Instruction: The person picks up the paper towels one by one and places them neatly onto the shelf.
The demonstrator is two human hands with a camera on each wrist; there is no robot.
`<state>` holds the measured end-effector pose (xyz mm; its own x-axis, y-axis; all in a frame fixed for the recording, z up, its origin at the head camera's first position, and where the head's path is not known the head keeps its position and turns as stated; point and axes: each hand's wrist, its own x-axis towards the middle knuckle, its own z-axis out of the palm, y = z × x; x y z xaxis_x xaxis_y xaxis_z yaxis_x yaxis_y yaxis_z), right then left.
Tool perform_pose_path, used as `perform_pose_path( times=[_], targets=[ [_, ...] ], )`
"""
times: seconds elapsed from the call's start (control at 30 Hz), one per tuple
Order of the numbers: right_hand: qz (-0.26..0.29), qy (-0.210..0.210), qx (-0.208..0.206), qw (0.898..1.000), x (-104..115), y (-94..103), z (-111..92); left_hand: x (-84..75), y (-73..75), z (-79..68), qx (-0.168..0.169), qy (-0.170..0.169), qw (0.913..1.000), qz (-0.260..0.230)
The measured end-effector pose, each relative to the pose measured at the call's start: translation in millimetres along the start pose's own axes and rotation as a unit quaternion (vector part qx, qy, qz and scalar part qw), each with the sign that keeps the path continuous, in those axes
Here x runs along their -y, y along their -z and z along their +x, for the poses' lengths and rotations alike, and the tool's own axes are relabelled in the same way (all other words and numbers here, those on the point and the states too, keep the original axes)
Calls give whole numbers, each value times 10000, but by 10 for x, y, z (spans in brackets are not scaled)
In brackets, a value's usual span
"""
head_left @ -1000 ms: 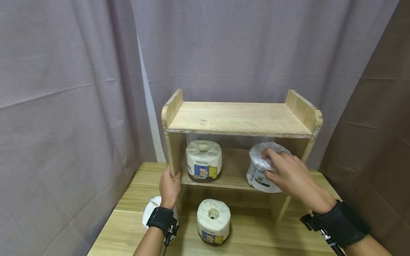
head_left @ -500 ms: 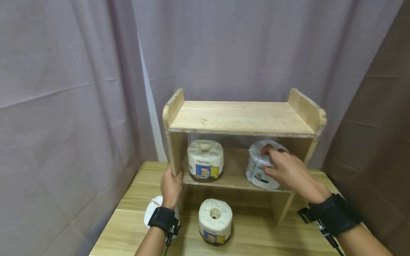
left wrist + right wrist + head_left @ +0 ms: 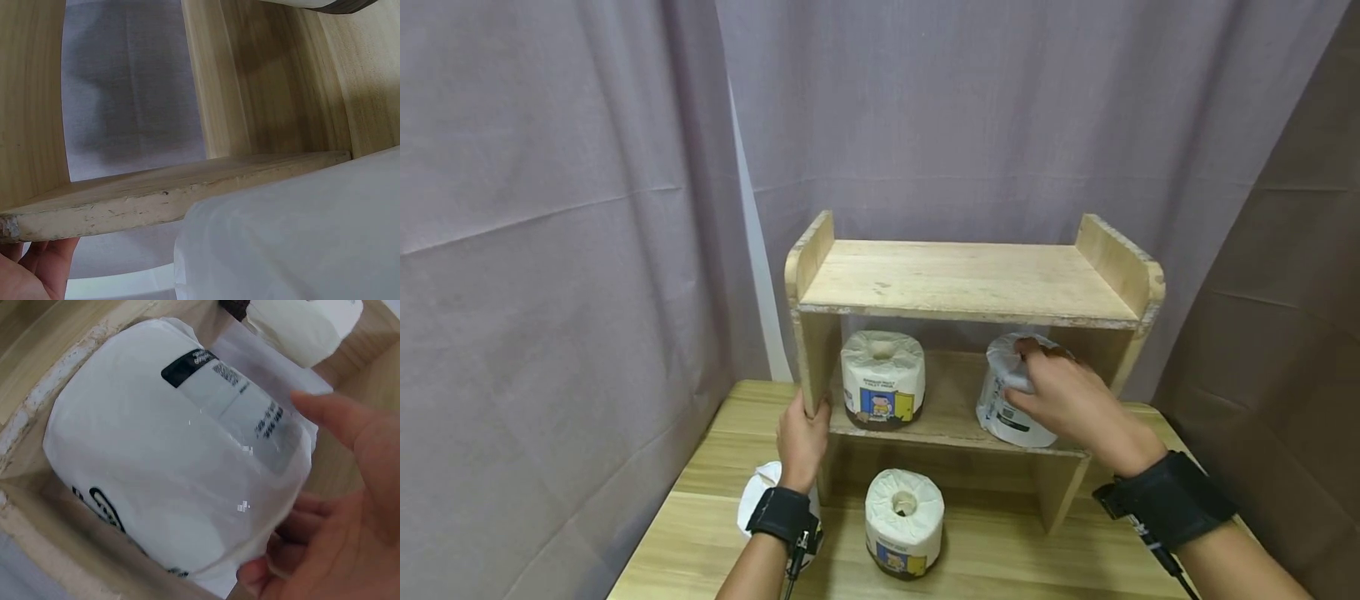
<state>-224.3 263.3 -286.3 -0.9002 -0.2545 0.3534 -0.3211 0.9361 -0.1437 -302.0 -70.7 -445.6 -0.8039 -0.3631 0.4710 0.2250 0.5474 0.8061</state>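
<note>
My left hand [image 3: 801, 440] grips the front edge of the left side panel [image 3: 815, 358] of a small wooden shelf unit [image 3: 970, 279]. In the left wrist view, its fingers [image 3: 55, 262] lie behind that panel. On the right of the middle board, a toilet roll in white plastic wrap [image 3: 1006, 408] stands near the front edge. My right hand [image 3: 1071, 408] holds it from above, thumb and fingers about its top end. The right wrist view shows the wrapped roll's printed label [image 3: 231, 400]. A paper-wrapped toilet roll [image 3: 883, 379] stands on the same board at left.
Another paper-wrapped toilet roll [image 3: 904, 521] stands on the wooden table [image 3: 677, 533] in front of the unit. A white-wrapped roll [image 3: 758, 498] is partly hidden behind my left wrist. Grey curtains [image 3: 955, 108] hang behind and at the left.
The plastic-wrapped toilet roll has gone slightly back and left from the middle board's front edge, my right hand moving with it. My left hand has kept its grip on the side panel.
</note>
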Motion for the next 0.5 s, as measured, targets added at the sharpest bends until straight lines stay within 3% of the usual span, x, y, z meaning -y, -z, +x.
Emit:
perform_pose_path(
  times=[0.27,0.5],
  targets=[
    [-458,85,-1406,9890,114,-105,60,16,-15,-21,31,-30,10000,26],
    [-834,-250,-1464,9854,273,-136,177,-12,13,-10,45,-31,10000,32]
  ],
)
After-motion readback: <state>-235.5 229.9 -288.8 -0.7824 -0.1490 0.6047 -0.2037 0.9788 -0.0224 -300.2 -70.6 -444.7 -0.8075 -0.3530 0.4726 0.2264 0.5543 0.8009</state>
